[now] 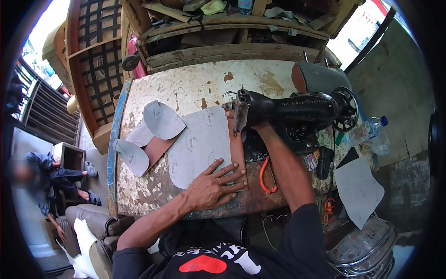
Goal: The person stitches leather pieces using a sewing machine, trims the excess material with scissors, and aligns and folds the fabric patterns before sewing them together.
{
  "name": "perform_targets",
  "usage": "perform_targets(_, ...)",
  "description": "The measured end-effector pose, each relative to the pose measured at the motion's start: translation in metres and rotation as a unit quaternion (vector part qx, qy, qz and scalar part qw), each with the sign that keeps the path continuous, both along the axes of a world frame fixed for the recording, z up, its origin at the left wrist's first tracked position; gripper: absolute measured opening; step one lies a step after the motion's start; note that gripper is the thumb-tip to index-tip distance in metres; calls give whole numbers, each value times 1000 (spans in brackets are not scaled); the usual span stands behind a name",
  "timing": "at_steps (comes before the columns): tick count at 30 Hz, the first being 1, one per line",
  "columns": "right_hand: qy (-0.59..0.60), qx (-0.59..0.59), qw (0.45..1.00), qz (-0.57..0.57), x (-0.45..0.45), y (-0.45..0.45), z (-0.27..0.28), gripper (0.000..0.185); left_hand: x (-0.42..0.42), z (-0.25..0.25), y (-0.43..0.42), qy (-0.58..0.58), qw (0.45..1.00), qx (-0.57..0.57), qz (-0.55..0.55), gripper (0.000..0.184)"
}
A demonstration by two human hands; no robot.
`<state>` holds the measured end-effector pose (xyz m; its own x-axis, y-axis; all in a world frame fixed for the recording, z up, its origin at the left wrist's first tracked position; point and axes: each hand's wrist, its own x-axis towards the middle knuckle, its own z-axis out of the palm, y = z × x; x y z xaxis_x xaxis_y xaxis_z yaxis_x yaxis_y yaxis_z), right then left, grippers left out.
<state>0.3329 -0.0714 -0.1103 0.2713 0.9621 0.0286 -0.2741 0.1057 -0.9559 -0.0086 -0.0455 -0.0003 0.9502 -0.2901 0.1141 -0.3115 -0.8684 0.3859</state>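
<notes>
A black sewing machine (297, 109) with "Singer" lettering stands on the worn worktable (139, 195). Under its head lies a large grey-white printed sheet (200, 144), with a brown leather strip (237, 156) along its right edge. My left hand (214, 186) rests flat on the sheet's lower right corner, fingers spread across onto the strip. Behind the machine head reaches my right hand (229, 113); only its fingertips show, touching the material near the needle area, and the rest is hidden. An orange-handled tool (264, 179) lies beside the strip, its working end hard to make out.
Cut brown pieces with grey-white backing (162, 121) lie left on the table. Right of the machine are a plastic bottle (367, 131) and a black case (325, 162). A loose cut sheet (359, 190) hangs at lower right. A person (55, 174) sits far left.
</notes>
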Motion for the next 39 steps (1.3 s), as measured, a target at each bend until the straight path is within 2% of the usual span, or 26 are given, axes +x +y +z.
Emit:
perform_targets(2,-55,-50,996,-39,-9,-3,-8,44,0,0,1,5,1000,-3,1,49)
perform_targets(3,-81,16,989,-124,-20,-4,-19,46,0,-1,1,7,1000,-3,-1,49)
perform_targets(5,-107,80,970,-204,-17,-7,-26,49,2,-1,2,13,1000,-11,-2,49)
perform_targets(6,-343,36,919,-191,-8,-9,-27,51,1,-1,3,19,1000,-14,-3,49)
perform_targets(8,-557,-7,814,-162,-2,-2,-32,53,1,2,5,26,1000,-15,1,49)
perform_targets(9,-485,22,856,-177,1,2,-50,53,2,3,5,31,999,-14,0,49)
perform_targets(11,-409,52,890,-193,8,10,-73,53,6,1,9,30,1000,-9,-2,49)
perform_targets(14,-438,-6,876,-203,17,10,-68,48,8,1,14,26,1000,-4,-5,50)
perform_targets(15,-153,45,983,-86,18,0,-45,46,8,0,15,27,1000,-6,-5,50)
perform_targets(16,-3,78,997,-19,20,3,-44,46,7,0,14,30,1000,-7,-5,50)
perform_targets(17,148,94,984,42,22,5,-42,45,10,0,17,29,1000,-2,-2,51)
perform_targets(18,-99,11,991,-87,25,16,-64,42,10,-1,17,31,1000,-1,1,52)
perform_targets(20,-337,-72,915,-209,17,22,-65,39,11,-2,19,31,1000,-4,1,52)
perform_targets(21,-418,-36,876,-238,6,19,-38,36,12,-3,21,27,1000,-5,0,53)
perform_targets(23,-493,-2,828,-266,-9,10,-5,34,12,-3,21,30,1000,1,-3,53)
perform_targets(24,-427,12,868,-254,-7,11,3,32,16,-3,25,28,1000,10,-4,53)
perform_targets(27,-312,22,920,-235,-10,13,13,31,22,-2,33,31,999,20,-12,54)
perform_targets(32,-233,40,951,-200,-16,4,33,26,23,2,36,34,998,33,-30,56)
perform_targets(33,-393,46,888,-235,-17,4,47,24,26,5,40,34,999,33,-26,57)
perform_targets(34,-466,99,835,-275,-17,9,43,21,28,7,40,38,999,29,-25,57)
perform_targets(36,-595,180,682,-385,-16,19,34,19,28,6,40,40,998,34,-34,58)
perform_targets(37,-610,81,701,-360,-21,17,44,20,30,6,41,38,998,37,-29,58)
perform_targets(39,-609,30,707,-358,-27,12,55,22,30,10,41,47,997,45,-35,58)
